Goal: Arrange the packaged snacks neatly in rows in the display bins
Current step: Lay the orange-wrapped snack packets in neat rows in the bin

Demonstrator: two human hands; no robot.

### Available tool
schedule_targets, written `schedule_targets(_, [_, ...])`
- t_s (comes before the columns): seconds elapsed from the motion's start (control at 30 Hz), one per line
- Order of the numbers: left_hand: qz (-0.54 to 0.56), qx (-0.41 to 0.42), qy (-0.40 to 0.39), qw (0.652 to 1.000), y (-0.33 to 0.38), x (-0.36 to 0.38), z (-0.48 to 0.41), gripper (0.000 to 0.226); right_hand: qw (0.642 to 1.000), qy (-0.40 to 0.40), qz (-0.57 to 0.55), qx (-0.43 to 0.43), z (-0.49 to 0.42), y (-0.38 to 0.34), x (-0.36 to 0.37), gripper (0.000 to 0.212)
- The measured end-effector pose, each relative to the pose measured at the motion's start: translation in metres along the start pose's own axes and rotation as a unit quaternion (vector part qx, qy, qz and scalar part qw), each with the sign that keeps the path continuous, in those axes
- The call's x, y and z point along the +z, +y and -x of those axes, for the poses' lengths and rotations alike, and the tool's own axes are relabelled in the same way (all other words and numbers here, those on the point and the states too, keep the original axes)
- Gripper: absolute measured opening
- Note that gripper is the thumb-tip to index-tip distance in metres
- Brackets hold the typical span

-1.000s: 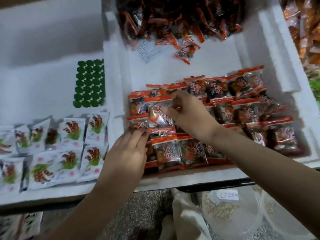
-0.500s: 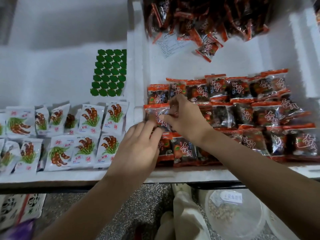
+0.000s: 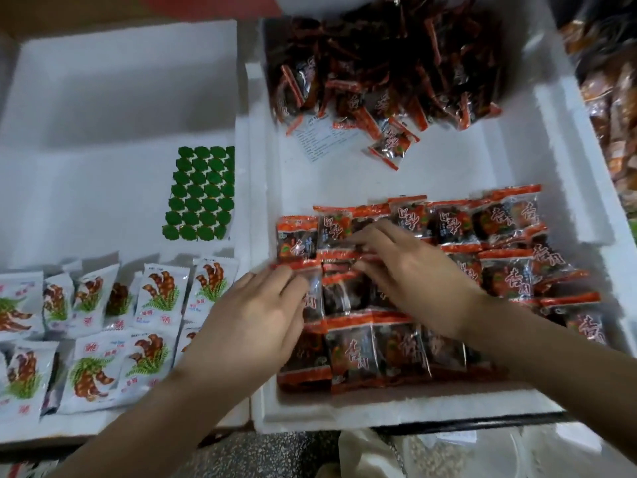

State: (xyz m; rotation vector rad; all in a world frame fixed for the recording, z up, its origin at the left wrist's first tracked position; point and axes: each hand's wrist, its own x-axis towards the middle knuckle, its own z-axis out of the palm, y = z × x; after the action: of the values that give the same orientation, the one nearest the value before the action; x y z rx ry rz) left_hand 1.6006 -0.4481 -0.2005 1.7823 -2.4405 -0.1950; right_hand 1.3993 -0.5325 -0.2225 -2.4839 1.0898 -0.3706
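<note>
Flat and straight-fingered, my left hand (image 3: 255,319) presses on the red packets (image 3: 348,353) beside the left wall of the right foam bin (image 3: 379,414). My right hand (image 3: 413,277) reaches across the middle of the bin with its fingertips (image 3: 358,238) on an orange seam; whether they pinch that seam or only nudge it I cannot tell, since the picture is soft there. Three rows (image 3: 506,281) lie filled across the near half of the bin, so the work looks well begun. The loose heap (image 3: 379,63) piled at the bin's far end is the bigger share, and I judge it the first hazard: if I drag carelessly from its foot, the pile could slump toward the bin's middle and spill onto the laid rows. The rows themselves overlap like shingles and the wrappers look slick, so a sideways shove from my right hand could ride one packet up over its neighbour and skew the line. Near the bin's right wall some tilted packets (image 3: 548,267) sit askew, and a push from the left might crowd them further. When my left hand lifts, the packets under it may spring up or slide against the left wall. One stray packet (image 3: 391,148) lies on the bin's bare floor between heap and rows, near a paper slip (image 3: 319,139); it is easy to overlook, or to knock with a forearm reaching for the heap.
</note>
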Motion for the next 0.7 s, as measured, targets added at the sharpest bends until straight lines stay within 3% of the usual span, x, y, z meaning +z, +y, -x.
schedule_targets(0.2, [-0.022, 0.02, 0.055, 0.998, -0.016, -0.002, -0.096, 0.03, 0.993, 0.048, 0.047, 0.102, -0.046, 0.072, -0.034, 0.04])
schedule_targets(0.4, [0.021, -0.03, 0.005, 0.999, -0.022, 0.032, -0.205, 0.044, 0.976, 0.073, 0.053, 0.197, -0.102, 0.127, -0.041, 0.055])
schedule_targets(0.57, [0.079, -0.108, 0.01, 0.991, -0.022, 0.047, -0.274, 0.057, 0.971, 0.051, 0.109, 0.204, -0.124, 0.145, -0.044, 0.045])
schedule_targets(0.7, [0.013, -0.11, 0.047, 0.993, -0.021, 0.059, -0.303, 0.06, 0.974, 0.058, 0.131, 0.174, -0.131, 0.16, -0.032, 0.041])
